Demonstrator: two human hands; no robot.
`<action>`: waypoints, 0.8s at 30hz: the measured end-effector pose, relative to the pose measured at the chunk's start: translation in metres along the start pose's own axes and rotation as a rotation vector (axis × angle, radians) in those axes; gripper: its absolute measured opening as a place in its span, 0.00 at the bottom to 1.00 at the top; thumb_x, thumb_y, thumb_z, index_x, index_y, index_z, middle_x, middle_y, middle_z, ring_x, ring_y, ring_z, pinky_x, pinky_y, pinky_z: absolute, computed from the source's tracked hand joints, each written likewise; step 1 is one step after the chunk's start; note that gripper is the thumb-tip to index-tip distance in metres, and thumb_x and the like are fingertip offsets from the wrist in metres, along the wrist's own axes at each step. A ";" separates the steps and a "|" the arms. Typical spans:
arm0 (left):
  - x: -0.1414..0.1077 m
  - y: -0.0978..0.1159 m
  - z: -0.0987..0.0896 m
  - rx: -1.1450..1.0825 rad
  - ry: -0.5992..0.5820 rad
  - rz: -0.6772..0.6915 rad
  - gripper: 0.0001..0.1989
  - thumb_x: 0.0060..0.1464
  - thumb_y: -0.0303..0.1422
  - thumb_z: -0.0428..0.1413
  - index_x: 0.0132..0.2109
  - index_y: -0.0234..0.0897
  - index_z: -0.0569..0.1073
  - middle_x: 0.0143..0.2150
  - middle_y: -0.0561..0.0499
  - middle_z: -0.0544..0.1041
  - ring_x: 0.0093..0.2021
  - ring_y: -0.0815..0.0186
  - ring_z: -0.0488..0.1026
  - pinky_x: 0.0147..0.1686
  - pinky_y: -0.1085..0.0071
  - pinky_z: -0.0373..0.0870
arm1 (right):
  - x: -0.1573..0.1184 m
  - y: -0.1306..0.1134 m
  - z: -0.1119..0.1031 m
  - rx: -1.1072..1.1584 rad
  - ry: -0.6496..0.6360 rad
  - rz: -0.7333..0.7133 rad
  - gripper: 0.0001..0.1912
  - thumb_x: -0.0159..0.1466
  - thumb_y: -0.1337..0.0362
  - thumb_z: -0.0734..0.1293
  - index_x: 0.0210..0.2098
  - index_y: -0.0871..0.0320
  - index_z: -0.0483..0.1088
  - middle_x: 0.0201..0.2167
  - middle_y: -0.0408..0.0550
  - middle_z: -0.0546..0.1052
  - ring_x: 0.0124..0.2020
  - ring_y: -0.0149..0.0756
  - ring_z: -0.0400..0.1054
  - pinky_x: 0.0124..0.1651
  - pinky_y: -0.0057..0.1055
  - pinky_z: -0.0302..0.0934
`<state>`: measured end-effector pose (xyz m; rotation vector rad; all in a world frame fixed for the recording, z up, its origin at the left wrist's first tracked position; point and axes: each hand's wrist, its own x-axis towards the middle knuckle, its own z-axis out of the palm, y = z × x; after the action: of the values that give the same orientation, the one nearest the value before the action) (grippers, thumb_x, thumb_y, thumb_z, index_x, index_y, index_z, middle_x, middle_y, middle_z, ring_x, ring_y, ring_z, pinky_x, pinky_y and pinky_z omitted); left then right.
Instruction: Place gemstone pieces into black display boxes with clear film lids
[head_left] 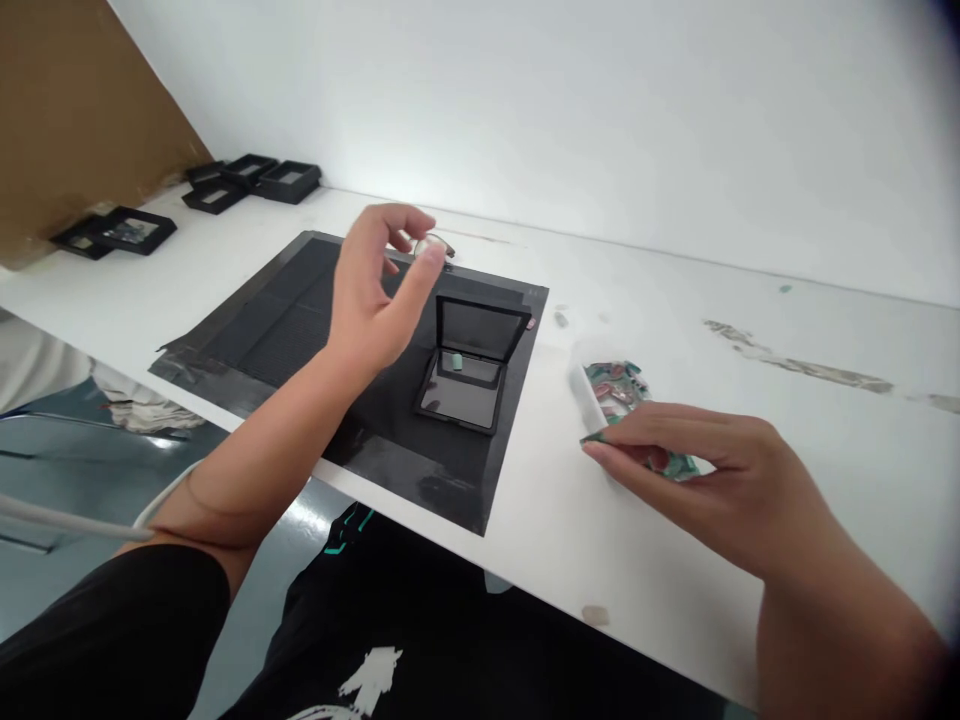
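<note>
My right hand (pixel 712 470) pinches a small green piece (pixel 594 438) between thumb and forefinger. It is over the near side of a white container (pixel 589 396) with several green and reddish pieces (pixel 619 382) in it, partly hidden by my fingers. My left hand (pixel 379 290) hovers above the black mat (pixel 405 470), fingers curved and thumb apart, with nothing visible between them. To its right stands an open black case (pixel 481 330) with its lid raised. A pale green piece (pixel 457 362) shows by the lid's hinge, above the case's mirror-like base (pixel 459 397).
Several black frame-like boxes (pixel 291 180) sit at the far left, against the wall. Behind my left fingertips lies a small rounded thing with a dark edge (pixel 448 250), partly hidden. Tape residue (pixel 810 372) marks the white table (pixel 675 330) at right.
</note>
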<state>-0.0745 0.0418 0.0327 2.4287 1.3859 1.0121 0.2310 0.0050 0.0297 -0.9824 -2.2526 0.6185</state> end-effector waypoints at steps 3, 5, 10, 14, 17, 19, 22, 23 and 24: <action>0.002 -0.002 0.006 -0.039 -0.013 -0.061 0.26 0.68 0.52 0.43 0.50 0.39 0.77 0.33 0.48 0.81 0.37 0.65 0.78 0.37 0.70 0.71 | -0.002 0.007 -0.001 -0.146 0.038 0.084 0.07 0.61 0.63 0.74 0.26 0.50 0.76 0.22 0.43 0.74 0.22 0.34 0.65 0.24 0.33 0.60; 0.003 -0.003 0.009 -0.067 -0.020 -0.105 0.25 0.68 0.51 0.45 0.50 0.39 0.77 0.35 0.48 0.82 0.38 0.65 0.78 0.38 0.71 0.71 | -0.004 0.011 -0.004 -0.283 0.077 0.179 0.06 0.61 0.60 0.72 0.27 0.50 0.77 0.24 0.44 0.75 0.25 0.37 0.67 0.26 0.34 0.61; 0.004 -0.003 0.014 -0.157 -0.043 -0.207 0.20 0.70 0.44 0.44 0.52 0.39 0.76 0.41 0.51 0.82 0.39 0.69 0.78 0.40 0.74 0.69 | -0.006 0.011 -0.012 -0.674 0.207 0.319 0.05 0.61 0.58 0.69 0.31 0.50 0.76 0.27 0.44 0.75 0.26 0.37 0.67 0.28 0.35 0.55; -0.001 0.007 0.016 -0.226 -0.168 -0.104 0.19 0.71 0.40 0.43 0.58 0.39 0.71 0.44 0.51 0.82 0.42 0.70 0.78 0.43 0.74 0.69 | 0.002 -0.002 -0.001 -0.544 0.335 0.308 0.05 0.66 0.60 0.66 0.35 0.53 0.73 0.22 0.42 0.69 0.23 0.33 0.61 0.28 0.32 0.54; -0.005 0.016 0.019 -0.267 -0.260 -0.028 0.20 0.71 0.40 0.44 0.62 0.40 0.69 0.48 0.51 0.82 0.44 0.69 0.79 0.46 0.74 0.70 | 0.010 -0.007 0.015 -0.237 0.190 0.244 0.09 0.69 0.59 0.63 0.35 0.54 0.71 0.20 0.39 0.66 0.20 0.30 0.56 0.26 0.30 0.54; -0.006 0.021 0.021 -0.284 -0.298 -0.023 0.20 0.70 0.41 0.45 0.63 0.41 0.68 0.48 0.52 0.82 0.44 0.69 0.79 0.46 0.74 0.70 | 0.014 -0.005 0.024 -0.109 0.024 0.260 0.12 0.71 0.56 0.61 0.34 0.54 0.69 0.19 0.37 0.64 0.20 0.29 0.55 0.24 0.29 0.52; -0.008 0.028 0.022 -0.242 -0.337 -0.023 0.21 0.69 0.43 0.47 0.64 0.45 0.68 0.46 0.54 0.82 0.38 0.69 0.78 0.41 0.73 0.70 | 0.016 0.001 0.032 -0.048 -0.212 0.353 0.15 0.72 0.53 0.59 0.33 0.53 0.68 0.18 0.37 0.63 0.19 0.30 0.55 0.23 0.29 0.50; -0.009 0.030 0.023 -0.207 -0.335 -0.030 0.21 0.69 0.44 0.47 0.64 0.46 0.68 0.45 0.54 0.82 0.37 0.69 0.78 0.39 0.73 0.69 | 0.016 0.002 0.034 -0.046 -0.267 0.380 0.15 0.72 0.53 0.59 0.33 0.53 0.68 0.18 0.37 0.63 0.19 0.30 0.54 0.22 0.29 0.50; -0.010 0.031 0.024 -0.166 -0.324 -0.047 0.22 0.68 0.46 0.48 0.64 0.47 0.68 0.45 0.53 0.82 0.36 0.68 0.77 0.38 0.73 0.69 | 0.016 0.003 0.035 -0.047 -0.306 0.404 0.16 0.71 0.52 0.59 0.33 0.53 0.69 0.18 0.37 0.63 0.19 0.30 0.54 0.22 0.30 0.49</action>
<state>-0.0413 0.0210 0.0241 2.3002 1.1933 0.6562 0.2004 0.0131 0.0082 -1.4708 -2.3498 0.9467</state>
